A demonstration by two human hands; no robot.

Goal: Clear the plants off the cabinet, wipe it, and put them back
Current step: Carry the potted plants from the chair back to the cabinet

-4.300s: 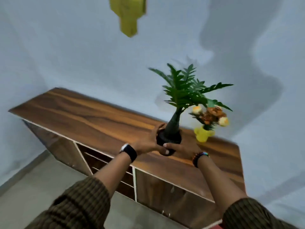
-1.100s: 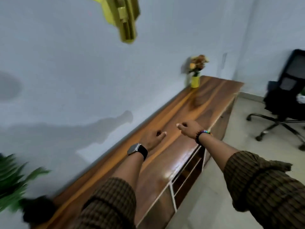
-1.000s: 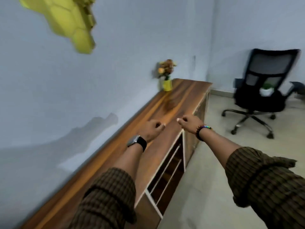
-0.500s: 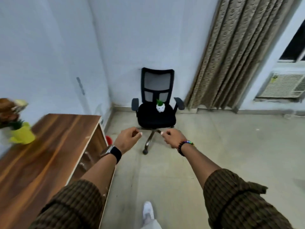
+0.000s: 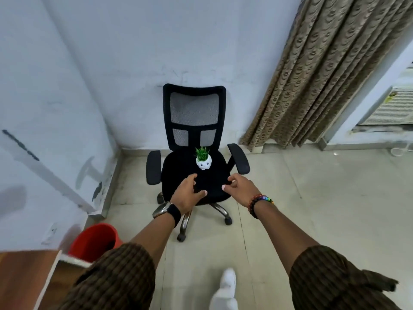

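A small white pot with green grass-like leaves [image 5: 203,161] stands on the seat of a black office chair [image 5: 194,126]. Both my hands reach out toward the chair and hold nothing. My left hand [image 5: 187,194], with a watch on the wrist, hovers over the seat's front edge with its fingers apart. My right hand [image 5: 240,189], with a bead bracelet, is level with it on the right, fingers loosely curled and apart. The pot sits a short way beyond the two hands. A corner of the wooden cabinet [image 5: 24,280] shows at the bottom left.
A red bucket [image 5: 93,241] stands on the floor between the cabinet end and the wall. A patterned curtain [image 5: 324,70] hangs at the right, with an air-conditioner unit [image 5: 391,108] beyond it. My white shoe [image 5: 225,287] is on the tiled floor.
I have turned away from the cabinet and stepped toward the chair. The chair and small pot are now closer, and both empty hands have reached over the seat.
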